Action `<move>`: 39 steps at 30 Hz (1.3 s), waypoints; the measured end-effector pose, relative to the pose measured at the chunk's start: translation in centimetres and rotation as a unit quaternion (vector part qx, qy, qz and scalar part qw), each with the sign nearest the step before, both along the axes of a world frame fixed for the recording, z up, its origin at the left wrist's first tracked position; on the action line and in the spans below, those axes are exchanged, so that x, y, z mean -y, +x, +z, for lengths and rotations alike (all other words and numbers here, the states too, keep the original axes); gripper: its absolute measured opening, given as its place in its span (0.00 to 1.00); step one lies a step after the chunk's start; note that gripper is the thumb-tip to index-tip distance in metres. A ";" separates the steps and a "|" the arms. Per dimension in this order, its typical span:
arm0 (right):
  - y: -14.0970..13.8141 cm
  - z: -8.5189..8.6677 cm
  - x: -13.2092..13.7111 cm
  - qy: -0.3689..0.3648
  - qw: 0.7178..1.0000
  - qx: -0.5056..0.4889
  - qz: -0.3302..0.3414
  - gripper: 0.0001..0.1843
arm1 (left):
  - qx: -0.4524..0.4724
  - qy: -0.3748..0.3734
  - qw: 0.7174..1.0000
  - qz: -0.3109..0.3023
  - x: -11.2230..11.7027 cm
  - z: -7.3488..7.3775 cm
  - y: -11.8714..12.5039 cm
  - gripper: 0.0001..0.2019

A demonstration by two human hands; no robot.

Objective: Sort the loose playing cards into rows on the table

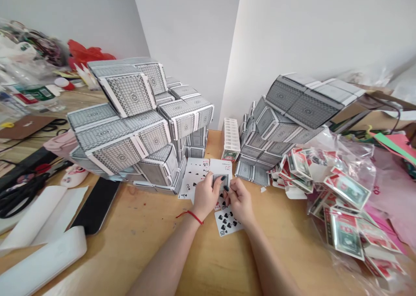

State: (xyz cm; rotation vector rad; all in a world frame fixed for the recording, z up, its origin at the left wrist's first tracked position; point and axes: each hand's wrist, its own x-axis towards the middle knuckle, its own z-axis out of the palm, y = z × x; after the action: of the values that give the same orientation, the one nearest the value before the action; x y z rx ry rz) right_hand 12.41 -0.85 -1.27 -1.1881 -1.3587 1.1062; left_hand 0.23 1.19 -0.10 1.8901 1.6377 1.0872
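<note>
At the middle of the table my left hand point(207, 195), with a red string on its wrist, is closed round a playing card point(222, 181) whose grey patterned back faces up. Whether more cards lie under it I cannot tell. My right hand point(239, 199) pinches at the right edge of the same card, its fingertips partly hidden. Face-up cards point(191, 174) lie in overlapping rows just beyond and left of my hands. Partly below my right hand rests a ten of spades point(228, 222), face up on the wood.
Folded-card blocks are piled high at left point(130, 127) and right point(282, 118). A row of card boxes point(231, 135) stands between them. Empty-looking card boxes point(346, 226) and plastic bags heap up at right. A black phone point(96, 205), scissors point(22, 196) and white rolls point(45, 261) lie at left.
</note>
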 end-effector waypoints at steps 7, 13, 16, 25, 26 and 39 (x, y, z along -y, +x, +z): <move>-0.7 0.9 -0.1 -0.058 0.988 -0.130 0.050 0.09 | 0.131 -0.031 0.989 0.059 -0.5 0.4 0.1 0.21; -0.8 1.4 -0.2 -0.091 0.972 -0.205 0.067 0.12 | 0.203 -0.042 0.978 0.041 -0.6 0.7 -0.1 0.25; -0.3 1.3 -0.4 -0.100 0.971 -0.213 0.042 0.13 | 0.181 -0.013 0.983 0.033 -0.2 0.8 -0.3 0.26; 3.2 1.0 -2.0 -0.105 0.918 -0.296 -0.244 0.15 | 0.217 -0.021 0.976 0.008 0.0 0.9 -0.6 0.21; 3.3 0.8 -2.1 -0.116 0.912 -0.292 -0.263 0.15 | 0.214 -0.020 0.977 0.006 0.0 0.9 -0.6 0.22; 2.0 1.0 -1.1 -0.019 0.962 0.062 -0.267 0.15 | 0.211 -0.026 0.977 -0.003 0.0 1.3 -0.5 0.21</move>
State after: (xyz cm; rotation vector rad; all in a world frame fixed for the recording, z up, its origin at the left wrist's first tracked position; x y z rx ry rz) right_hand 14.39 0.27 -0.30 -1.5557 -1.0169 0.6801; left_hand -0.26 1.23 1.15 1.4977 1.4000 1.3204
